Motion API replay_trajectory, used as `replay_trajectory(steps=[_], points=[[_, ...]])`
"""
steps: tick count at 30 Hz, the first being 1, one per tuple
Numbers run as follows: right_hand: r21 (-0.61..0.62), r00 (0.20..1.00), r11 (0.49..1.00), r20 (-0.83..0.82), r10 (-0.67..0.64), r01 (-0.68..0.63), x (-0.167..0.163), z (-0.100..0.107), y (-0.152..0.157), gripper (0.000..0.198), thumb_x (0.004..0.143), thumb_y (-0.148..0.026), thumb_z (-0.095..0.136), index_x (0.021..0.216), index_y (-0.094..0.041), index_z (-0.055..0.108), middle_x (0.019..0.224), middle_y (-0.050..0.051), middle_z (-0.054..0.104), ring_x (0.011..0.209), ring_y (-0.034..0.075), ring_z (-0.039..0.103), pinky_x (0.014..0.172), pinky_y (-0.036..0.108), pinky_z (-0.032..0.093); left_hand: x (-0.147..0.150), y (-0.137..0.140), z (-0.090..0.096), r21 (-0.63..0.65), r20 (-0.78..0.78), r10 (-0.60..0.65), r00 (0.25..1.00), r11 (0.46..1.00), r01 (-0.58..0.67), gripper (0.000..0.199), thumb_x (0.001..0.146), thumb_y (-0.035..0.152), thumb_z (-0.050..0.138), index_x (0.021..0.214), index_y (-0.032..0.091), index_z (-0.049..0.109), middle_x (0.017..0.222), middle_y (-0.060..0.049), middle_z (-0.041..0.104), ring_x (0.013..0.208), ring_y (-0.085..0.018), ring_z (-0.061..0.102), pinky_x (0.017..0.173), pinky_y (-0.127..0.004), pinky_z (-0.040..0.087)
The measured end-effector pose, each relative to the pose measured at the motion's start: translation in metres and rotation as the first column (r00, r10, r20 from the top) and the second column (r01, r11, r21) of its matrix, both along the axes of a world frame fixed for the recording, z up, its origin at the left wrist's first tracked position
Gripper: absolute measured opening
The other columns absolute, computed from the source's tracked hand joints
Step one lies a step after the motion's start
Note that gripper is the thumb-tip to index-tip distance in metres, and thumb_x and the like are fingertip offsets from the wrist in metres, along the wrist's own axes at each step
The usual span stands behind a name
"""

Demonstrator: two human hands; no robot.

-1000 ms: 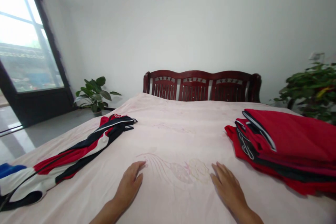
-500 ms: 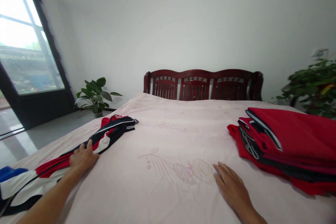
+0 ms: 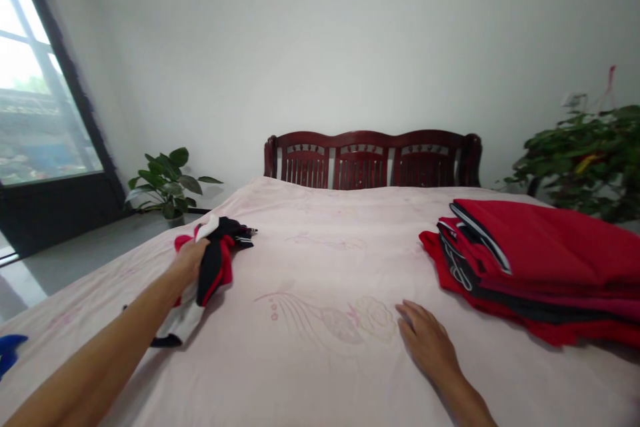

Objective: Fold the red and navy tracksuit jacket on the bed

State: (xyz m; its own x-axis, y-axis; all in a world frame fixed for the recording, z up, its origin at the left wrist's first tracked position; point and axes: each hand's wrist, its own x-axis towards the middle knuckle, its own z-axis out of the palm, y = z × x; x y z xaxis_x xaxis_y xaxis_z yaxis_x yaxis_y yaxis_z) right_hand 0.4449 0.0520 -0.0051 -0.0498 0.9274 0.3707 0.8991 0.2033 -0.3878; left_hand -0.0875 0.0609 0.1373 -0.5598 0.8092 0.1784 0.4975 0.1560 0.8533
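My left hand (image 3: 193, 257) is closed on a bunched jacket (image 3: 213, 263) in red, black and white, at the left of the bed. Parts of the jacket hang down below the hand, and its striped cuffs point to the right. My forearm covers some of it. Flat on the pink bedsheet (image 3: 320, 373), beside a stitched flower pattern, rests my right hand (image 3: 427, 340) with its fingers stretched out and nothing in it. To its right lies a stack of folded red and black clothes (image 3: 540, 240).
A piece of blue cloth (image 3: 11, 350) shows at the left edge. Behind the bed stands a dark red wooden bench back (image 3: 367, 157). Potted plants are at the left (image 3: 167, 180) and right (image 3: 585, 157). A glass door (image 3: 45, 113) is at far left.
My left hand has gripped the jacket and moved it forward and right, so it is now bunched instead of stretched out. The right hand stays on the sheet. The view has turned slightly right.
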Motion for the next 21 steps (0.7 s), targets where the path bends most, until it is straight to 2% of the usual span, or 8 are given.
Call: replay_trajectory(steps=[3, 5, 6, 8, 10, 12, 16, 21], points=[[0.001, 0.987, 0.999, -0.158, 0.039, -0.039, 0.001, 0.002, 0.000, 0.047, 0.087, -0.040, 0.043, 0.116, -0.016, 0.071, 0.129, 0.014, 0.066, 0.125, 0.030, 0.057, 0.111, 0.049, 0.039, 0.073, -0.007, 0.015, 0.053, 0.185, -0.220, 0.958, 0.975, 0.214, 0.037, 0.094, 0.033, 0.048, 0.113, 0.005, 0.063, 0.100, -0.015, 0.074, 0.089, -0.023, 0.072, 0.080, -0.035, 0.059], [-0.026, 0.932, 0.998, -0.358, 0.047, -0.061, 0.002, 0.005, -0.002, 0.046, 0.086, -0.046, 0.048, 0.114, -0.018, 0.071, 0.125, 0.013, 0.069, 0.123, 0.030, 0.059, 0.111, 0.048, 0.039, 0.115, -0.020, 0.022, 0.212, 0.490, -0.531, 0.691, 0.842, 0.496, 0.046, 0.093, 0.040, 0.055, 0.128, 0.011, 0.058, 0.121, -0.017, 0.069, 0.104, -0.024, 0.070, 0.091, -0.038, 0.057], [-0.046, 0.872, 0.997, -0.488, 0.038, -0.069, 0.003, 0.007, -0.004, 0.047, 0.085, -0.050, 0.051, 0.114, -0.019, 0.071, 0.124, 0.013, 0.070, 0.122, 0.030, 0.060, 0.110, 0.047, 0.040, 0.132, -0.028, 0.023, 0.250, 0.550, -0.588, 0.592, 0.793, 0.555, 0.054, 0.090, 0.041, 0.062, 0.137, 0.016, 0.052, 0.131, -0.016, 0.064, 0.108, -0.024, 0.069, 0.094, -0.040, 0.056], [-0.081, 0.671, 0.992, -0.742, 0.002, -0.092, 0.003, 0.012, -0.008, 0.052, 0.083, -0.059, 0.056, 0.115, -0.020, 0.070, 0.124, 0.013, 0.070, 0.121, 0.030, 0.061, 0.105, 0.045, 0.044, 0.154, -0.040, 0.021, 0.241, 0.568, -0.602, 0.561, 0.774, 0.586, 0.069, 0.082, 0.039, 0.072, 0.143, 0.022, 0.046, 0.143, -0.015, 0.056, 0.114, -0.025, 0.067, 0.098, -0.040, 0.054], [-0.090, 0.462, 0.989, -0.887, -0.025, -0.119, 0.003, 0.016, -0.014, 0.062, 0.079, -0.069, 0.059, 0.118, -0.021, 0.068, 0.124, 0.015, 0.070, 0.118, 0.031, 0.064, 0.100, 0.044, 0.047, 0.162, -0.044, 0.011, 0.127, 0.492, -0.557, 0.669, 0.806, 0.578, 0.068, 0.076, 0.036, 0.075, 0.138, 0.020, 0.053, 0.142, -0.015, 0.057, 0.118, -0.027, 0.064, 0.100, -0.040, 0.052], [-0.102, 0.365, 0.984, -0.930, -0.043, -0.144, 0.002, 0.020, -0.020, 0.071, 0.075, -0.074, 0.061, 0.123, -0.021, 0.065, 0.125, 0.016, 0.069, 0.114, 0.032, 0.066, 0.097, 0.045, 0.048, 0.157, -0.045, -0.006, 0.009, 0.369, -0.536, 0.759, 0.819, 0.574, 0.058, 0.074, 0.037, 0.071, 0.127, 0.016, 0.062, 0.133, -0.015, 0.063, 0.119, -0.030, 0.062, 0.101, -0.042, 0.051], [-0.143, 0.361, 0.961, -0.931, -0.050, -0.237, -0.007, 0.024, -0.027, 0.074, 0.075, -0.072, 0.065, 0.131, -0.026, 0.058, 0.138, 0.015, 0.061, 0.121, 0.031, 0.062, 0.102, 0.047, 0.045, 0.131, -0.054, -0.041, -0.093, -0.062, -0.550, 0.833, 0.834, 0.544, 0.061, 0.072, 0.038, 0.064, 0.128, 0.013, 0.062, 0.131, -0.016, 0.064, 0.123, -0.032, 0.058, 0.109, -0.046, 0.043], [-0.191, 0.433, 0.935, -0.900, -0.045, -0.299, -0.039, 0.023, -0.013, 0.087, 0.074, -0.066, 0.068, 0.146, -0.024, 0.044, 0.150, 0.016, 0.048, 0.136, 0.029, 0.049, 0.111, 0.044, 0.040, 0.118, -0.083, -0.066, -0.343, -0.580, -0.473, 0.663, 0.880, 0.328, 0.095, 0.065, 0.027, 0.069, 0.154, 0.022, 0.036, 0.155, -0.014, 0.040, 0.139, -0.035, 0.040, 0.112, -0.047, 0.037]])
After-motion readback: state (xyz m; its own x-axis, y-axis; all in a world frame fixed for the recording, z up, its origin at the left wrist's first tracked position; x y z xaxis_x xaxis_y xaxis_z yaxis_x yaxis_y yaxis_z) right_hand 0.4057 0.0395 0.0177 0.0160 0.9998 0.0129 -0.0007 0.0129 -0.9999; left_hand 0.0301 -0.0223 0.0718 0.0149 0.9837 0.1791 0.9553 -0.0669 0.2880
